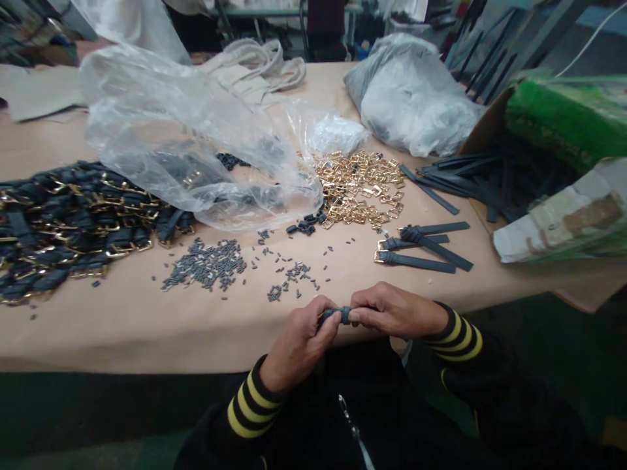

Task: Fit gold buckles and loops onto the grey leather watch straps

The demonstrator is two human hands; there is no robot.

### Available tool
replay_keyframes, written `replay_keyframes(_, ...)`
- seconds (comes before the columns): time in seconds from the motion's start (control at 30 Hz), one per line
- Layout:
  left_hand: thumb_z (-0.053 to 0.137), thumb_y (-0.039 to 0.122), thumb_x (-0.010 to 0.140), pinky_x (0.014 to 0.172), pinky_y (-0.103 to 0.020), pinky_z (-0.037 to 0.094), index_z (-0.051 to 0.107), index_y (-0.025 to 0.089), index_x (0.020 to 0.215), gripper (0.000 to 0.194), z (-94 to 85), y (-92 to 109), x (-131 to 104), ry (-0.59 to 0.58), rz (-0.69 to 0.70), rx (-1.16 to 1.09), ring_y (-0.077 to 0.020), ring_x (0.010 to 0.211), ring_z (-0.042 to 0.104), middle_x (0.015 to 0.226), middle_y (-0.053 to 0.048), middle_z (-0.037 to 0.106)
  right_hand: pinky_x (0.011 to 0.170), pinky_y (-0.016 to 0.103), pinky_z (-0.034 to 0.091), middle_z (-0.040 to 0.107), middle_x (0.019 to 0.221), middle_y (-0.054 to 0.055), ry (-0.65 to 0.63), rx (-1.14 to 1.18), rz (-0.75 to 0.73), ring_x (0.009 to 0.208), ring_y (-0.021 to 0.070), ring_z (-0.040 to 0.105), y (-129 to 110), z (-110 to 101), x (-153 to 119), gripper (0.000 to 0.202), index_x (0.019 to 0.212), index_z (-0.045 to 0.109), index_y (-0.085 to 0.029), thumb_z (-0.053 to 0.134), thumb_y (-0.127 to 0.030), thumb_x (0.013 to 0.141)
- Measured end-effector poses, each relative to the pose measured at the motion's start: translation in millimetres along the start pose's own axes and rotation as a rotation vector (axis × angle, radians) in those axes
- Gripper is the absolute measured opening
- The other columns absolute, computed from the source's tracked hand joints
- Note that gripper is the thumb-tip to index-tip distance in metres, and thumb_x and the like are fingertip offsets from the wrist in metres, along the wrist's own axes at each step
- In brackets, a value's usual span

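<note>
Between my hands, close to the table's front edge, is a short dark strap with a loop around it. My left hand pinches its left end, where a bit of gold metal shows at the fingers. The right end is gripped between the thumb and fingers of my right hand, which cover most of it. Just beyond my right hand lie several dark buckle straps with gold buckles. Small dark grey pieces are scattered on the paper beyond my left hand.
Gold buckles are heaped mid-table, beside a clear plastic bag. A big pile of buckled straps covers the left. Grey bits form another heap. At right, a green box spills long strips; a stuffed bag stands behind.
</note>
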State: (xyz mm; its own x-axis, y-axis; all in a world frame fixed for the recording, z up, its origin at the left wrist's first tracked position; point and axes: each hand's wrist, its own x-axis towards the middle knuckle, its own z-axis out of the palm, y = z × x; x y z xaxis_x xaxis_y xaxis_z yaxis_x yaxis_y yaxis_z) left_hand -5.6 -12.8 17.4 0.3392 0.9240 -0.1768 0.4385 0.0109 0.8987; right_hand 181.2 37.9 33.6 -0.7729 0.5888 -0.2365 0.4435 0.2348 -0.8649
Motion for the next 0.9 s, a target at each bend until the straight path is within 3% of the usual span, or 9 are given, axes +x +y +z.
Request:
replay_keyframes(0.1, 0.035, 0.030, 0.088, 0.049, -0.021, 0.040, 0.049, 0.017, 0.088, 0.019, 2.3, -3.2, 0.0, -0.091, 0.014, -0.076, -0.0084, 0.047, 0.047, 0.062, 0.002, 0.055, 0.050, 0.016, 0.034, 0.056, 0.058, -0.001, -0.060, -0.036, -0.001, 0.048, 0.0053, 0.046, -4.1, -0.5, -1.3, 0.022, 0.072, 0.054, -0.012, 0.041, -0.023, 0.087)
replay_keyframes(0.17, 0.035, 0.029, 0.088, 0.054, -0.021, 0.043, 0.046, 0.018, 0.103, 0.022, 5.2, -5.1, 2.7, -0.090, 0.062, -0.060, -0.0109, 0.054, 0.054, 0.066, 0.001, 0.059, 0.053, 0.017, 0.036, 0.061, 0.064, 0.002, -0.074, -0.095, -0.024, 0.053, 0.0069, 0.051, -5.5, -0.1, -1.9, 0.021, 0.078, 0.055, -0.012, 0.039, -0.022, 0.087)
replay_keyframes(0.37, 0.033, 0.032, 0.088, 0.056, -0.025, 0.047, 0.033, 0.016, 0.125, 0.040, 18.1, -5.5, 33.2, 0.018, 0.159, 0.119, -0.0143, 0.057, 0.059, 0.063, 0.001, 0.060, 0.052, 0.017, 0.034, 0.060, 0.062, 0.001, 0.101, -0.242, -0.021, 0.055, 0.0079, 0.051, 7.7, -14.1, -7.8, 0.022, 0.075, 0.057, -0.013, 0.042, -0.024, 0.086)
replay_keyframes(0.53, 0.037, 0.032, 0.086, 0.058, -0.027, 0.051, 0.037, 0.017, 0.119, 0.036, 23.6, -26.4, 66.0, 0.314, 0.250, 0.312, -0.0151, 0.063, 0.063, 0.081, -0.004, 0.064, 0.055, 0.020, 0.034, 0.060, 0.065, 0.001, 0.316, -0.427, 0.147, 0.059, 0.0103, 0.052, 36.5, -67.3, -22.0, 0.022, 0.076, 0.061, -0.015, 0.047, -0.031, 0.084)
replay_keyframes(0.7, 0.039, 0.028, 0.086, 0.066, -0.025, 0.054, 0.050, 0.017, 0.103, 0.023, 25.4, -47.8, 74.8, 0.457, 0.410, 0.490, -0.0165, 0.076, 0.066, 0.086, -0.008, 0.067, 0.074, 0.023, 0.039, 0.063, 0.092, 0.007, 0.814, -0.599, 0.500, 0.084, 0.0157, 0.057, 80.0, -135.5, -27.4, 0.023, 0.092, 0.060, -0.016, 0.050, -0.034, 0.082)
replay_keyframes(0.8, 0.040, 0.026, 0.086, 0.068, -0.025, 0.054, 0.053, 0.016, 0.098, 0.020, 26.9, -47.7, 74.2, 0.517, 0.502, 0.552, -0.0168, 0.077, 0.067, 0.087, -0.008, 0.068, 0.078, 0.030, 0.038, 0.062, 0.096, 0.015, 0.907, -0.618, 0.637, 0.093, 0.0220, 0.055, 107.7, -166.0, -19.0, 0.020, 0.093, 0.059, -0.011, 0.051, -0.024, 0.080)
replay_keyframes(0.9, 0.040, 0.025, 0.086, 0.066, -0.023, 0.054, 0.054, 0.016, 0.095, 0.019, 27.8, -46.3, 74.4, 0.531, 0.542, 0.563, -0.0161, 0.074, 0.067, 0.084, -0.007, 0.069, 0.073, 0.029, 0.039, 0.064, 0.085, 0.013, 0.897, -0.593, 0.709, 0.086, 0.0227, 0.057, 125.6, -182.1, -8.4, 0.010, 0.080, 0.060, -0.012, 0.056, -0.018, 0.072)
